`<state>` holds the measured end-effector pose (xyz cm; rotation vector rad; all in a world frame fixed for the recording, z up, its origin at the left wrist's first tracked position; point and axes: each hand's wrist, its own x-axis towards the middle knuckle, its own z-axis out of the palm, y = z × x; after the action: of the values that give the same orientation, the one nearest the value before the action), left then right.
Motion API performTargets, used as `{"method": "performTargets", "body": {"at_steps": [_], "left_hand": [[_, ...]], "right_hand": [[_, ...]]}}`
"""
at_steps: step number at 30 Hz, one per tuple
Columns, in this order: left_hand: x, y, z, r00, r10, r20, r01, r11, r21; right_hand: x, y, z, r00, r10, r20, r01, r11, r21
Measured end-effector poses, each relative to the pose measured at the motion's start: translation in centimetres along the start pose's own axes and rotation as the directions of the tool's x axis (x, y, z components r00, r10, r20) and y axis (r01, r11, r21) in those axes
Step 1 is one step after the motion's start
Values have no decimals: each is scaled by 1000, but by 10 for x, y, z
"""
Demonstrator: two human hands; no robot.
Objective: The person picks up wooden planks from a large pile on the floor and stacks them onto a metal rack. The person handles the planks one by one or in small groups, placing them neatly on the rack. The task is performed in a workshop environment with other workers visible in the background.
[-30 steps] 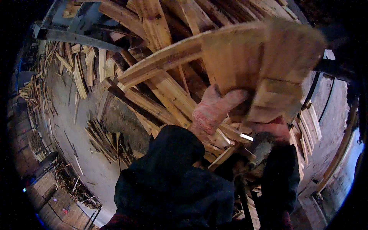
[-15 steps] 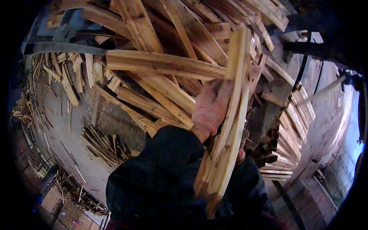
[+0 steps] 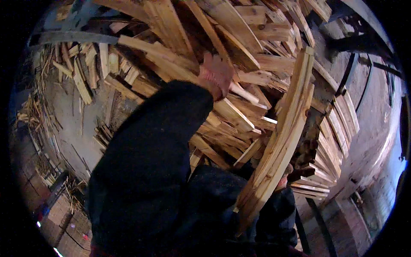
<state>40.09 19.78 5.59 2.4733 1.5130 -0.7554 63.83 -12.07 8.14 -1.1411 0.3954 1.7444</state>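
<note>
My left hand (image 3: pixel 216 76), in a reddish glove, reaches out over the heap of split wood. It is at the right end of a sloping plank (image 3: pixel 169 60); motion blur and the hand's angle hide whether its fingers close on it. A pale stick end (image 3: pixel 246 93) lies just beside the hand. Long rough boards (image 3: pixel 280 145), stacked together, stand tilted in front of my right side. My right hand (image 3: pixel 282 182) shows only in part behind their lower right edge, closed around them.
Loose boards (image 3: pixel 227 30) pile up across the far side. At the right, cut pieces (image 3: pixel 327 150) stand in a fanned row beside dark metal bars (image 3: pixel 351 73). Thin sticks and splinters (image 3: pixel 47 111) lie on the floor at the left.
My left hand has left the upright boards and moved left and farther out onto the heap. The boards in my right hand have swung to the right. The view has shifted slightly.
</note>
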Motion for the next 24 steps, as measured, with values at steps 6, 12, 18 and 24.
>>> {"method": "performTargets", "body": {"at_steps": [6, 12, 18, 24], "left_hand": [[-23, -8, -26, 988, 151, -14, -150, 957, -249], [-71, -39, -78, 945, -259, -200, -43, 507, -861], [-145, 6, -16, 860, -485, 157, -119, -491, -863], [-154, 1, 116, 770, -634, 67, 100, 16, -995]], "right_hand": [[-15, -33, 7, 996, -55, -73, 48, 994, -103], [-30, -49, 100, 998, -2, 65, 11, 989, -146], [2, -67, 139, 980, -71, 184, 169, 780, -603], [113, -1, 212, 976, 164, 141, 58, 429, -902]]}}
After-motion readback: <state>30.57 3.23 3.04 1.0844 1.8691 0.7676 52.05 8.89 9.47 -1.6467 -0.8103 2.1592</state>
